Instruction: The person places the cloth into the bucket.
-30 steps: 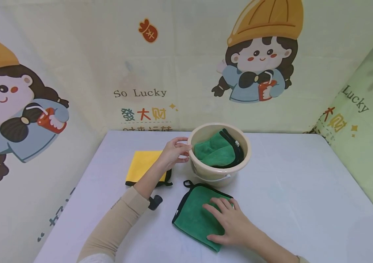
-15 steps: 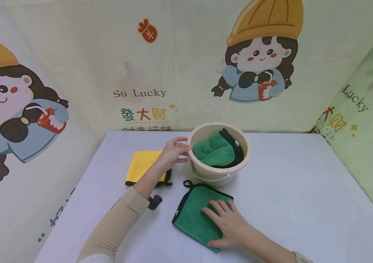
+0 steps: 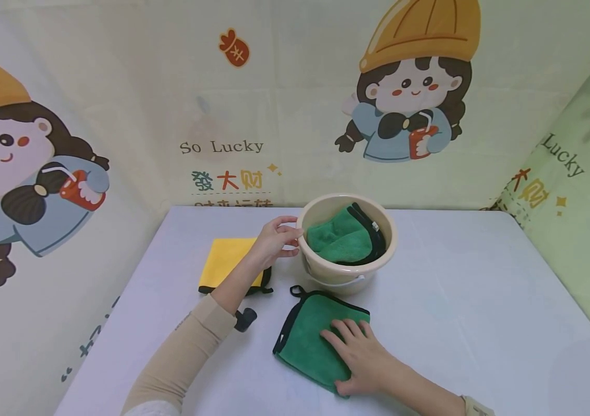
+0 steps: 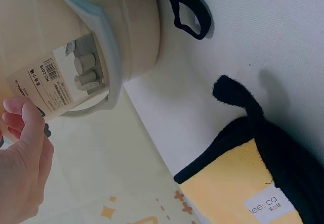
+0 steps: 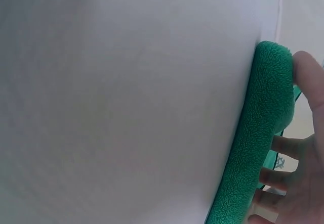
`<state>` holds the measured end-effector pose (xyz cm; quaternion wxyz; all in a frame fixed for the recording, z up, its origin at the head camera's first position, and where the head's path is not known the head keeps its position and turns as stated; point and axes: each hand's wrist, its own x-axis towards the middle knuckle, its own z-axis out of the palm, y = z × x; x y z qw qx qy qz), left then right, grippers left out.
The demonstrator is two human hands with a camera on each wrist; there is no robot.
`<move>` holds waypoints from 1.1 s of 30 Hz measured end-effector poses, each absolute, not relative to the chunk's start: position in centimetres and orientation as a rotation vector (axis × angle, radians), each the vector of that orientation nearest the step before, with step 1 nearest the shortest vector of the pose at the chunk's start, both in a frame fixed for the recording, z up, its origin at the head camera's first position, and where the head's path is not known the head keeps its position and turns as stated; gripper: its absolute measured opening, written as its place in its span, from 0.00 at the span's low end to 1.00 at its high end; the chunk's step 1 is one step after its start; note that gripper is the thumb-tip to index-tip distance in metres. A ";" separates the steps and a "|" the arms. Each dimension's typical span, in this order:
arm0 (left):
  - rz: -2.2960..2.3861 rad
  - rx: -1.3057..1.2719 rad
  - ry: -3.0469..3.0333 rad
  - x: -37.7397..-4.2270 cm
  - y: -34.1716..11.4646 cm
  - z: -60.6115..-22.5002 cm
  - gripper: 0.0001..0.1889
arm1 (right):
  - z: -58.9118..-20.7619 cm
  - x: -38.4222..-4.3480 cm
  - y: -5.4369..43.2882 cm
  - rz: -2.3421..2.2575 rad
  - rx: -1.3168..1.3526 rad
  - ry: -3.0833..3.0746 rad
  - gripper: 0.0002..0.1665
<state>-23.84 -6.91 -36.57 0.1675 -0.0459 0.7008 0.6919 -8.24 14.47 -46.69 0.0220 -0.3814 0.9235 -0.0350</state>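
Observation:
A cream bucket [image 3: 347, 277] with a light handle stands near the back of the table. A green towel with black trim [image 3: 341, 237] lies bunched inside it. My left hand [image 3: 274, 242] holds the bucket's left rim with thumb and fingers; in the left wrist view its fingers [image 4: 25, 113] are bent beside the bucket's printed label. A folded green towel [image 3: 305, 329] with a black loop lies flat in front of the bucket. On its right part rests my right hand [image 3: 362, 358], fingers spread and slightly bent. The right wrist view shows its thumb against the towel's thick folded edge [image 5: 248, 138].
A folded yellow towel [image 3: 227, 260] with black trim lies left of the bucket, partly behind my left forearm. A small black object [image 3: 246, 320] shows beside the left sleeve. Printed cloth walls [image 3: 305, 115] bound the white table [image 3: 461, 300] at the back and sides.
My right hand has shifted slightly down over the green towel, and its thumb has come to the towel's near edge. The left hand and the bucket have not moved.

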 end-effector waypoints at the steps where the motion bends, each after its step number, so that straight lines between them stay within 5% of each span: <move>1: 1.968 -0.132 1.992 -23.8 -6.9 -36.5 0.20 | -46.7 -8.3 14.5 -0.107 -1.179 2.856 0.48; 27: 1.970 -0.159 1.994 -24.0 -7.0 -36.4 0.20 | -47.2 -9.2 14.0 -0.107 -1.350 3.089 0.23; 33: 1.966 -0.150 1.990 -24.0 -7.1 -36.4 0.20 | -47.4 -9.7 14.0 -0.136 -1.382 3.101 0.24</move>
